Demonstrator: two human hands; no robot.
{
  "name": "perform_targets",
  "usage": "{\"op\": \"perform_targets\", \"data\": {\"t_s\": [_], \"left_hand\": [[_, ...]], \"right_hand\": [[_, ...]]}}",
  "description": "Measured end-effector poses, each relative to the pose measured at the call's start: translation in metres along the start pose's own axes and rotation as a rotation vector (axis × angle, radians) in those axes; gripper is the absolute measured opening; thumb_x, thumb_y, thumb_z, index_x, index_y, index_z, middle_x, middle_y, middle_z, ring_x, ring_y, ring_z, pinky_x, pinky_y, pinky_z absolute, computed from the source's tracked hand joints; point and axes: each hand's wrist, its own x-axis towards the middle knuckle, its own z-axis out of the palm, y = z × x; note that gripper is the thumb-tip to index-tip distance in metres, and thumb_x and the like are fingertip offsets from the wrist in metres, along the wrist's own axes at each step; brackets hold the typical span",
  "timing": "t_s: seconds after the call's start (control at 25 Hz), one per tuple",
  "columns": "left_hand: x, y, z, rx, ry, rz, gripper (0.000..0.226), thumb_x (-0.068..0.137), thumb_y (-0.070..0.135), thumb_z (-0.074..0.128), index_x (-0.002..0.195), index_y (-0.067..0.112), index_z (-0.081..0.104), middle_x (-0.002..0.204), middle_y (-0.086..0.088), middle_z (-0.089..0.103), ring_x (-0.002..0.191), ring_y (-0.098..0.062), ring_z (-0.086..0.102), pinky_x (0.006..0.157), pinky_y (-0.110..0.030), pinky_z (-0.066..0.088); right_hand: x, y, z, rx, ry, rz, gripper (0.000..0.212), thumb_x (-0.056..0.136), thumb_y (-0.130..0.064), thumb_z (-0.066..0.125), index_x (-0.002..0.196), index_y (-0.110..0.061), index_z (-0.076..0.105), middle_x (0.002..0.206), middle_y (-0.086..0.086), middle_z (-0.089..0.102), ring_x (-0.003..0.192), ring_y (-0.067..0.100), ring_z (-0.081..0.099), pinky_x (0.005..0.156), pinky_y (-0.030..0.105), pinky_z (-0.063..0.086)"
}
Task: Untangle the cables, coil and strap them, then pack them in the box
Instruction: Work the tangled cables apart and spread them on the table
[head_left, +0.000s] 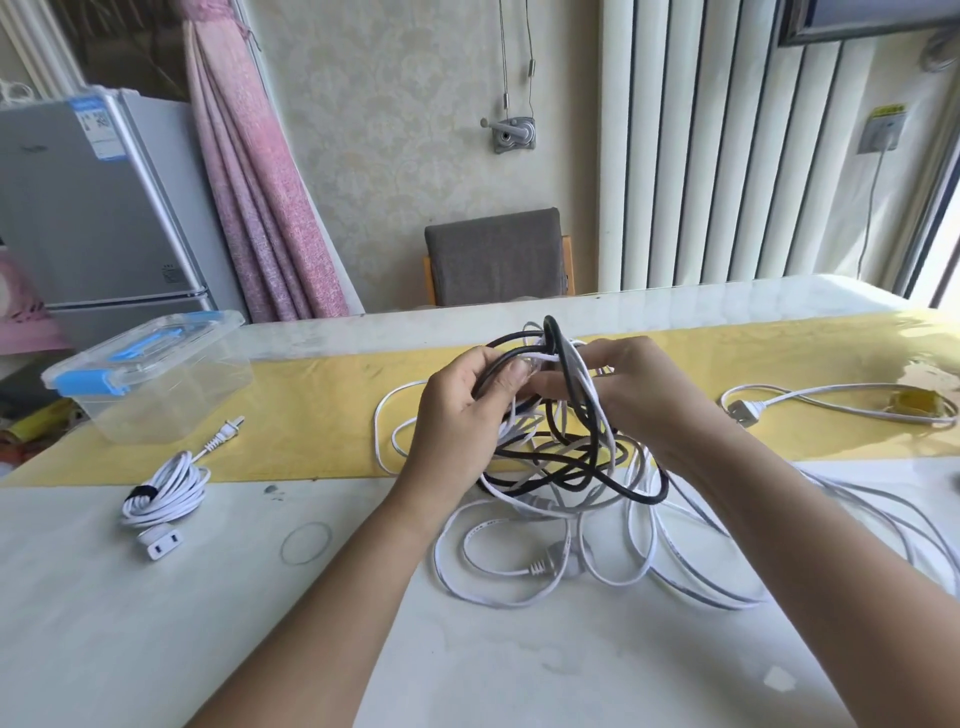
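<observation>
Hands at table centre, left hand (457, 415) gripping black cable (571, 462), right hand (623, 384) pinching white cable (519, 566) in tangle, strapped white coil (166, 491) near left, lidded box (150, 374) far left.

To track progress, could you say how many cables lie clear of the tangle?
2: a strapped coil left, near the box; a loose cable far right. The tangle may hide more.

Looked past a white table (156, 597) and yellow cloth (311, 415) at a grey chair (493, 254), pink curtain (260, 197), silver fridge (93, 208), pale wall (389, 104).
</observation>
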Motion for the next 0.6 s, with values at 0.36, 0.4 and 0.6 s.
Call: {"op": "perform_targets", "data": {"t_s": [0.36,0.4,0.6], "left_hand": [[-0.01,0.017,0.006,-0.202,-0.144,-0.21,0.055,0.06,0.06,0.075,0.09,0.015,0.062,0.094,-0.015,0.067,0.089,-0.025,0.062,0.094,-0.058,0.045],[-0.013,0.02,0.008,-0.2,-0.182,-0.216,0.061,0.056,0.058,0.078,0.096,0.014,0.062,0.095,-0.008,0.067,0.09,-0.02,0.062,0.092,-0.053,0.047],[-0.018,0.023,0.02,0.005,-0.11,-0.146,0.055,0.061,0.04,0.078,0.106,0.015,0.059,0.096,0.008,0.071,0.09,-0.005,0.067,0.083,-0.028,0.054]], "right_hand": [[0.0,0.008,0.014,-0.551,0.325,-0.177,0.031,0.085,-0.009,0.053,0.066,-0.024,0.035,0.083,-0.002,0.037,0.059,0.014,0.037,0.057,0.032,0.027],[0.0,0.009,0.014,-0.658,0.325,-0.166,0.027,0.084,-0.007,0.051,0.068,-0.021,0.035,0.088,0.0,0.036,0.06,0.02,0.038,0.057,0.035,0.029],[0.0,0.006,0.017,-0.935,0.341,-0.131,0.007,0.083,-0.007,0.052,0.087,-0.008,0.047,0.1,0.006,0.038,0.061,0.03,0.043,0.051,0.035,0.03]]}}
